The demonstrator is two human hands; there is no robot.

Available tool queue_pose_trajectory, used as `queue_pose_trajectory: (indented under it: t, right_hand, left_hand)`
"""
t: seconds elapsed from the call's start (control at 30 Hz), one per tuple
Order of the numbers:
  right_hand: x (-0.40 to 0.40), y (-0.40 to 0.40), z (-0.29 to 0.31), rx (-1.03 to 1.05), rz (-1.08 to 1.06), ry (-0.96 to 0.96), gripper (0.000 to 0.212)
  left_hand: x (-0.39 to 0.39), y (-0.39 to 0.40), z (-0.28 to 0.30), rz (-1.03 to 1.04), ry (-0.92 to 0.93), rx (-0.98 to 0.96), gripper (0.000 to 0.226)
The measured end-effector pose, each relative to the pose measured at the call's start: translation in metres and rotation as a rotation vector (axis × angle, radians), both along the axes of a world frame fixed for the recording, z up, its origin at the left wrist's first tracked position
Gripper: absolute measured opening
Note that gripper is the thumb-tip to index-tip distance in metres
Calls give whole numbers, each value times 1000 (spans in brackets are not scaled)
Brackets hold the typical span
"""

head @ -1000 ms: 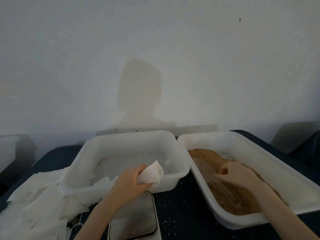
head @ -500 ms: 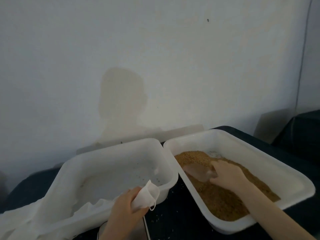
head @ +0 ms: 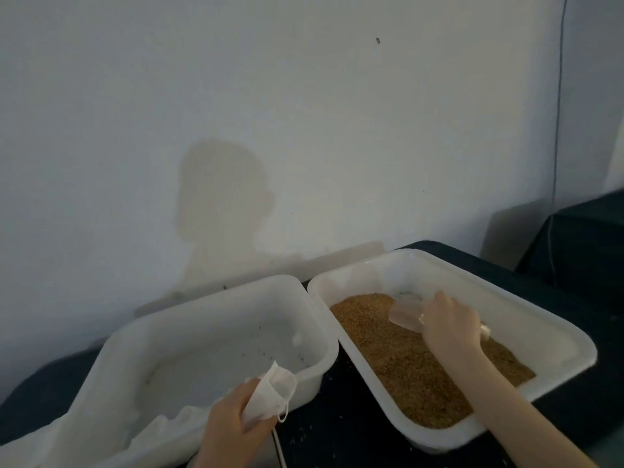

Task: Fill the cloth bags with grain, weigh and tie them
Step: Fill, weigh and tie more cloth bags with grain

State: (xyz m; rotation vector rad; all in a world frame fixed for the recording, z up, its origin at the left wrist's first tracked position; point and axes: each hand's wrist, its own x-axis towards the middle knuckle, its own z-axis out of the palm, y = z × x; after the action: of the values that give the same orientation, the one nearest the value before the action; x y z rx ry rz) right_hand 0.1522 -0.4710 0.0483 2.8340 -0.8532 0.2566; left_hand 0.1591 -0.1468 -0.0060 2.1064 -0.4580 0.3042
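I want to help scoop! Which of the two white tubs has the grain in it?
The right tub, where the right hand holds a clear scoop over brown grain. The left tub holds none.

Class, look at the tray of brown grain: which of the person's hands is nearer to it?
Right. The right hand is over the grain tray, gripping a clear scoop. The left hand is off to its left, holding a cloth bag.

A pale, bluish-white wall [head: 304,96] fills most of the view, dimly lit, with a person's soft shadow [head: 221,197] cast on it. A thin dark cord [head: 559,96] runs down its right side. Below stands a dark-covered table [head: 526,282]; a dark object [head: 587,244] sits at far right
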Motion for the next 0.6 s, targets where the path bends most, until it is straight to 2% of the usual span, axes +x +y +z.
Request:
queue_pose_trajectory:
  t: [0.07, 0.13, 0.2, 0.3, 0.43, 0.6]
  right_hand:
    - [1, -2, -2, -29, 10, 5, 20]
    - [3, -1, -3, -68, 54, 2, 20]
    - [3, 0, -3, -78, 106, -5, 20]
    - [6, -2, -1, -51, 201, 11, 24]
    - [9, -3, -3, 94, 293, 42, 24]
    - [7, -8, -10, 377, 360, 59, 20]
  left_hand:
    - [-3, -2, 6, -35, -14, 34, 43]
    - [-3, -1, 6, -44, -32, 47, 56]
    - [-6, -2, 8, -44, -2, 24, 49]
    - [-6, -1, 6, -44, 13, -16, 52]
    - [-3, 2, 3, -45, 21, 9, 50]
    - [-4, 1, 3, -29, 54, 16, 46]
